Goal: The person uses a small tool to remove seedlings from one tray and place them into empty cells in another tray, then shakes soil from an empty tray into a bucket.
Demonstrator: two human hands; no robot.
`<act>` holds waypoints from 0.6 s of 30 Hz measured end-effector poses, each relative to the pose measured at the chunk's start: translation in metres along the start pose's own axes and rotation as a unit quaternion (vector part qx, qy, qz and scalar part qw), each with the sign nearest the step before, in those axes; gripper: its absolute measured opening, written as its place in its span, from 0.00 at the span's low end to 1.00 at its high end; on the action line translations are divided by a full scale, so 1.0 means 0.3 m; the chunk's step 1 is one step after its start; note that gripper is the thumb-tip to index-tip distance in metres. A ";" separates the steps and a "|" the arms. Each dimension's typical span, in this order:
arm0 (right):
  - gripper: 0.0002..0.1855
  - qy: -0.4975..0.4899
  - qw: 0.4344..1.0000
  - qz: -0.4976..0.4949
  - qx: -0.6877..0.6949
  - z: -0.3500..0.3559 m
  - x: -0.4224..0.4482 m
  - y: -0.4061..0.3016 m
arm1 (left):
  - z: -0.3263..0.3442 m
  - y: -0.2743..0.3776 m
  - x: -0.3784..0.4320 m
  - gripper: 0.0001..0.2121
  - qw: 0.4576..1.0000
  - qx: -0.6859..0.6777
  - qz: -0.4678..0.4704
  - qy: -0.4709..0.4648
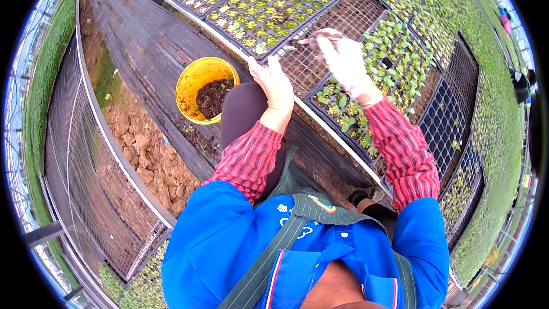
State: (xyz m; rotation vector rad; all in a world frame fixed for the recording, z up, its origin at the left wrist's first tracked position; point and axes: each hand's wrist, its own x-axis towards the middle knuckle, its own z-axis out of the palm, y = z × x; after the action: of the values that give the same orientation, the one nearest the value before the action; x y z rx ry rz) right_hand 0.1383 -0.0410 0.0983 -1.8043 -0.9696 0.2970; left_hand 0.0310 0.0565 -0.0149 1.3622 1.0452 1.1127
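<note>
My right hand (pixel 343 62), in a whitish glove, is over the wire-mesh bench top. Its fingers are closed on a small thin tool (pixel 295 43), partly blurred, whose tip points toward a seedling tray (pixel 274 8). Rosettes of small yellow-green seedlings fill that tray's cells. My left hand (pixel 274 88) is raised above my knee by the tray's near corner, thumb and fingers apart, and I see nothing in it. Close to its fingertips is a pale green seedling (pixel 260 48). Below my right wrist lies another black tray with larger leafy seedlings (pixel 343 105).
A yellow bucket (pixel 184 90) holding dark soil stands on black ground cover (pixel 141 30), left of my knee. The bench's metal rim (pixel 330 126) runs diagonally before me. Further right are a black tray with mostly bare cells (pixel 444 113) and wire mesh (pixel 461 66). People are at the far right.
</note>
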 end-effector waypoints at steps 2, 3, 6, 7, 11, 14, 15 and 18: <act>0.13 -0.008 0.999 -0.040 -0.016 0.102 0.038 0.030 | -0.003 -0.027 0.053 0.30 0.987 -0.133 -0.091 0.013; 0.12 -0.006 0.999 -0.037 -0.010 0.142 0.048 0.034 | -0.012 -0.021 0.069 0.31 0.970 -0.200 -0.136 0.018; 0.13 -0.010 0.994 -0.081 -0.078 0.206 0.083 0.081 | -0.043 -0.008 0.103 0.31 0.942 -0.274 -0.193 0.002; 0.14 -0.026 0.993 -0.078 -0.087 0.219 0.089 0.087 | -0.053 -0.008 0.114 0.31 0.928 -0.312 -0.205 -0.003; 0.12 -0.029 0.989 -0.100 -0.106 0.261 0.078 0.054 | -0.062 -0.068 0.159 0.30 0.905 -0.353 -0.238 -0.003; 0.09 -0.026 0.956 -0.190 -0.223 0.292 0.065 0.013 | -0.061 -0.069 0.157 0.31 0.907 -0.352 -0.232 -0.010; 0.08 -0.033 0.945 -0.211 -0.249 0.311 0.063 -0.003 | -0.062 -0.082 0.161 0.31 0.906 -0.357 -0.227 -0.012; 0.07 -0.074 0.933 -0.200 -0.292 0.359 0.056 -0.043 | -0.060 -0.101 0.165 0.31 0.914 -0.349 -0.209 -0.007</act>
State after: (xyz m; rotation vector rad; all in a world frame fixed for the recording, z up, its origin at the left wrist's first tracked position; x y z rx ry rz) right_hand 0.0788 0.0450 0.0650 -2.0621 -1.6294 -0.1321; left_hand 0.0224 0.1108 -0.0410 0.5405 0.7608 1.0044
